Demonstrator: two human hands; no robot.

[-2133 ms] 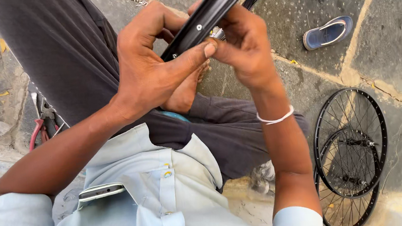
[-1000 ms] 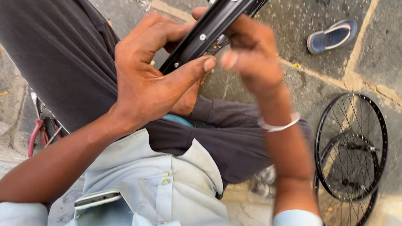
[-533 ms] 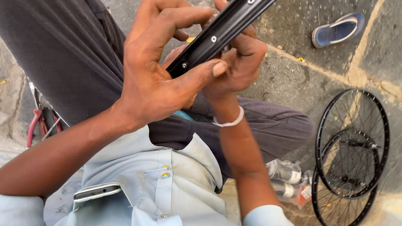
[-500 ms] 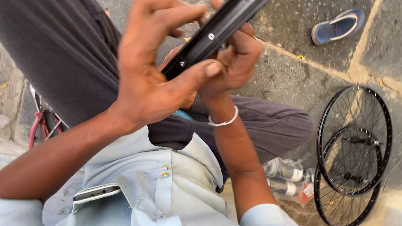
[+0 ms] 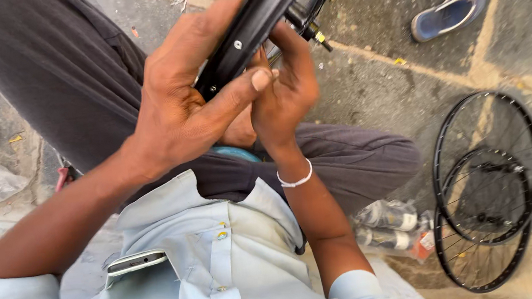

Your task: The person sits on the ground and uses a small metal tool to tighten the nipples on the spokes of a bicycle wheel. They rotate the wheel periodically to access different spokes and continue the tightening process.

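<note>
Person is sitting on a rough stone-slab pavement [image 5: 397, 91] w/ pale joints, outdoors. Left hand [image 5: 184, 112] is clamping a black bicycle rim [image 5: 254, 24], thumb pressing across its underside, fingers lying over the top. Right hand [image 5: 283, 92] is curling up behind the rim, fingers bent at the spokes. Two black spoked wheels [image 5: 488, 190] are lying stacked at right, a blue sandal [image 5: 448, 13] above them, wrapped packets [image 5: 390, 225] just beside the knee.
</note>
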